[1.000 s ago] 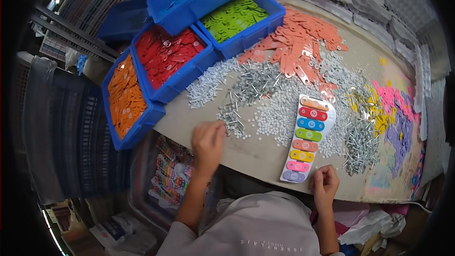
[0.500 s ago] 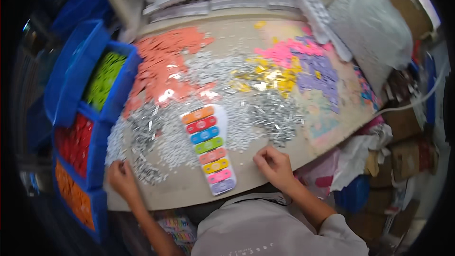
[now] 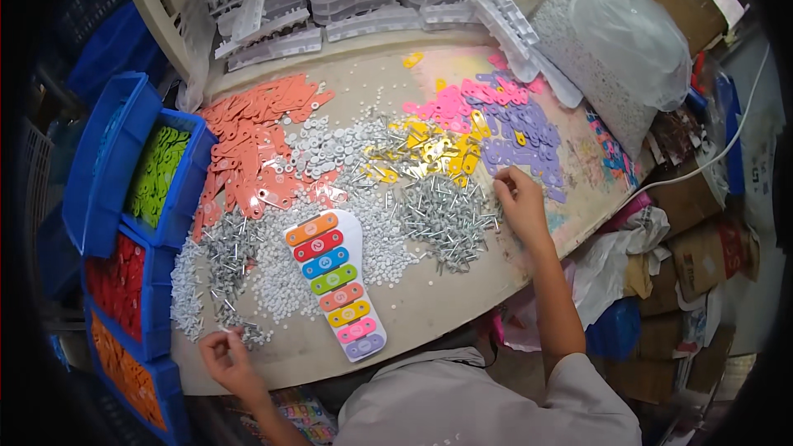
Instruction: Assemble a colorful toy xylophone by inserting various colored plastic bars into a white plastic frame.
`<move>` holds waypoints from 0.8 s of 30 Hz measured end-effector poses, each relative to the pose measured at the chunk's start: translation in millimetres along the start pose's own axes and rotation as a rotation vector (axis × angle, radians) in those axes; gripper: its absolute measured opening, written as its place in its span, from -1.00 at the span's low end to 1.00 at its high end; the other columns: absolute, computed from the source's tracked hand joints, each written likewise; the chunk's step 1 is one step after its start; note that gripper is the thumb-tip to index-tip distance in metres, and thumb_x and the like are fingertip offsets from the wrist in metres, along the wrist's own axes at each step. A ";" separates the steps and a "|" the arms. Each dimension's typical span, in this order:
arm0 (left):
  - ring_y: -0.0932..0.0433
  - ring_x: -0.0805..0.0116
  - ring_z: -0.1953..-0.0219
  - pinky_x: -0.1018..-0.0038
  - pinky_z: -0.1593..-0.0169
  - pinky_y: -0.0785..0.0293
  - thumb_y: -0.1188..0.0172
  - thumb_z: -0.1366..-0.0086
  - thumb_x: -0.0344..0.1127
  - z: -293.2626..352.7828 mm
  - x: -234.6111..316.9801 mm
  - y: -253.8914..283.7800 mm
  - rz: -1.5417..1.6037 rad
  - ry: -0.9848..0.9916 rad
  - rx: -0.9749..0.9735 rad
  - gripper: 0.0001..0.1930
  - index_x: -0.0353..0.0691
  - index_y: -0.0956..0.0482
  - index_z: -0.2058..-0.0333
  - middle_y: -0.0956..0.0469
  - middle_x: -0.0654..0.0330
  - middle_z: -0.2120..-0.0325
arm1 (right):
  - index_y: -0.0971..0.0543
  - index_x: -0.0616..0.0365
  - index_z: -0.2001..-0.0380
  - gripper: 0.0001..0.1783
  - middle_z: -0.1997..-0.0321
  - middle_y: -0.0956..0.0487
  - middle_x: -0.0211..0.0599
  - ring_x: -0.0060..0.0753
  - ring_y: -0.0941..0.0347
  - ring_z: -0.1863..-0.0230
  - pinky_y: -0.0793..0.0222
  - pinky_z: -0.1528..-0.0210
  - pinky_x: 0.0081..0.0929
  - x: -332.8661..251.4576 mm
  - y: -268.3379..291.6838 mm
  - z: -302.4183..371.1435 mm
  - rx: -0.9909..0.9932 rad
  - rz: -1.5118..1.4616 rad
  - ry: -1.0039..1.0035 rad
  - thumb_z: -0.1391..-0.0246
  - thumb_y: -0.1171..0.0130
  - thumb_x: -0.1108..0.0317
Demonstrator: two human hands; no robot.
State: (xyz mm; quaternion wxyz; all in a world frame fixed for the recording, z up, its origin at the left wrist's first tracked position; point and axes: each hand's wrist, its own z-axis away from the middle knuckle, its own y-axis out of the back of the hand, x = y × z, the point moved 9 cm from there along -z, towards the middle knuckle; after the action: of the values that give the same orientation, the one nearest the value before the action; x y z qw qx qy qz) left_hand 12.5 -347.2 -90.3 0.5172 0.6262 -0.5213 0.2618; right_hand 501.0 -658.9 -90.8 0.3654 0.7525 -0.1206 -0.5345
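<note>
A toy xylophone (image 3: 357, 239) with a white base and a row of coloured bars lies on the table in front of me, between my hands. My left hand (image 3: 231, 363) is at the table's left front, fingers curled into a pinch; a small pale bit shows at the tips, too small to name. Just beyond it lie loose metal pins (image 3: 227, 268) and small white pegs (image 3: 188, 301). My right hand (image 3: 522, 202) is closed, thumb against fingers, beside a heap of metal pins (image 3: 450, 227) and purple bars (image 3: 529, 153). Whatever it holds is hidden.
Blue bins hold green bars (image 3: 159, 173), red bars (image 3: 116, 285) and orange bars (image 3: 124, 363) at the left. Coral bars (image 3: 248, 161), white washers (image 3: 318, 149), yellow bars (image 3: 438, 149) and pink bars (image 3: 446, 107) cover the table. White bases (image 3: 355, 0) and a plastic bag (image 3: 611, 49) stand behind.
My right hand has moved farther away and to the right, toward the purple bars. The left hand has come slightly nearer. The whole view has shifted a little.
</note>
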 end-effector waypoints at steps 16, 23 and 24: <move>-0.54 0.54 0.33 0.60 0.20 -0.47 -0.13 -0.41 -0.49 53.0 -10.0 -77.6 0.033 0.126 -0.289 -0.89 -0.41 -0.56 0.17 -0.55 0.24 0.33 | -0.57 0.27 0.25 -0.86 0.27 -0.60 -0.13 -0.27 -0.54 0.24 -0.45 0.16 -0.34 -18.7 -17.9 -68.6 0.065 0.168 0.199 -0.11 -0.22 0.48; -0.54 0.55 0.36 0.60 0.22 -0.47 -0.15 -0.40 -0.47 49.0 -4.4 -81.4 0.046 0.164 -0.293 -0.88 -0.40 -0.57 0.18 -0.57 0.25 0.38 | -0.57 0.26 0.24 -0.85 0.38 -0.61 -0.18 -0.36 -0.52 0.36 -0.42 0.26 -0.41 5.1 -24.5 -75.3 0.057 0.144 0.170 -0.12 -0.23 0.45; -0.54 0.55 0.36 0.60 0.22 -0.47 -0.15 -0.40 -0.47 49.2 -5.2 -82.0 0.050 0.176 -0.295 -0.88 -0.39 -0.57 0.17 -0.57 0.25 0.39 | -0.57 0.26 0.24 -0.85 0.38 -0.61 -0.18 -0.36 -0.52 0.36 -0.42 0.26 -0.41 6.1 -21.6 -74.6 0.056 0.144 0.172 -0.12 -0.23 0.45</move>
State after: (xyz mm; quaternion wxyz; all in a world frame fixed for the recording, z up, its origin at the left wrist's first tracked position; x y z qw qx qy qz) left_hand 76.2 -396.9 -141.7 0.6402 0.5051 -0.5224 0.2492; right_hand 565.6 -615.8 -97.8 0.3906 0.7949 -0.1576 -0.4366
